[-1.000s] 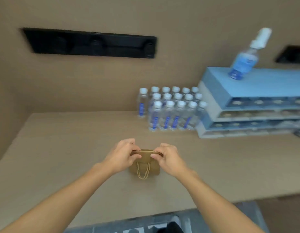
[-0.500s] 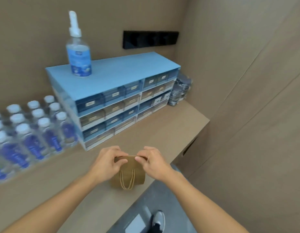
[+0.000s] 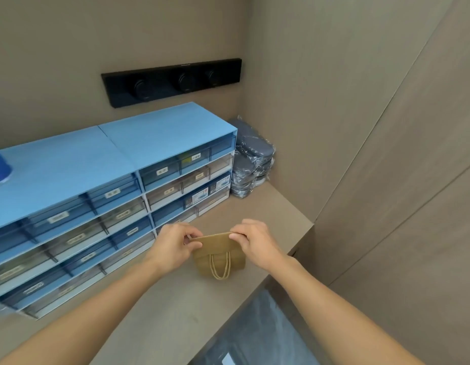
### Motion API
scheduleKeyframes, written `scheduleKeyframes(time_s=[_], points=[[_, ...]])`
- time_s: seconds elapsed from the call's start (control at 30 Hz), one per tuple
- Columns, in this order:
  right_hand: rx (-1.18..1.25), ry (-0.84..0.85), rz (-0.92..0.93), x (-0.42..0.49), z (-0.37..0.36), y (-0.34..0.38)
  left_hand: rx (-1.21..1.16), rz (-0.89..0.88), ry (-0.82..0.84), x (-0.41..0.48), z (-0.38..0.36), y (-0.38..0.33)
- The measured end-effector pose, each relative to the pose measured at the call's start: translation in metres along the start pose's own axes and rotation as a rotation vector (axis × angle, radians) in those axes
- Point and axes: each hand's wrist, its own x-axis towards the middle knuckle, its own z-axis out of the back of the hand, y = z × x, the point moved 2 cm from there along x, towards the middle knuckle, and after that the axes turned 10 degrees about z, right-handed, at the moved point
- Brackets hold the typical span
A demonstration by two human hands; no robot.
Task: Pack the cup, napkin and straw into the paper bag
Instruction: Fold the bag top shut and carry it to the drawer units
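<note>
A small brown paper bag (image 3: 218, 255) with twine handles hanging down its front is held over the tan counter (image 3: 176, 306). My left hand (image 3: 173, 246) pinches the left end of its folded top edge, and my right hand (image 3: 255, 242) pinches the right end. The bag's mouth is closed flat, so its inside is hidden. No cup, napkin or straw is in sight.
A blue cabinet of labelled small drawers (image 3: 110, 196) stands against the wall on the left. A stack of plastic-wrapped grey packs (image 3: 251, 164) fills the back corner. A black panel (image 3: 173, 81) is on the wall. The counter's edge (image 3: 257, 283) runs just right of the bag.
The view has swung right along the counter: the water bottles left the frame and the drawer cabinet and corner came in. Both hands kept hold of the bag's top throughout.
</note>
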Motion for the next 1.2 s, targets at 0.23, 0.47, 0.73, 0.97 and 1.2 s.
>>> scheduleKeyframes(time_s=[0.23, 0.47, 0.73, 0.97, 1.2], points=[[-0.049, 0.069, 0.022, 0.075, 0.017, -0.045, 0.042, 0.018, -0.073, 0.071, 0.0, -0.013], [-0.128, 0.174, 0.017, 0.158, -0.005, -0.056, 0.078, 0.137, -0.151, 0.108, 0.011, 0.012], [-0.213, 0.29, 0.059, 0.19, -0.02, -0.077, 0.055, 0.255, -0.063, 0.127, -0.01, 0.027], [-0.207, 0.257, 0.118, 0.188, -0.039, -0.068, 0.156, 0.357, -0.064, 0.126, -0.022, 0.049], [-0.341, 0.269, 0.159, 0.181, -0.032, -0.064, 0.411, 0.221, -0.109, 0.125, -0.015, 0.03]])
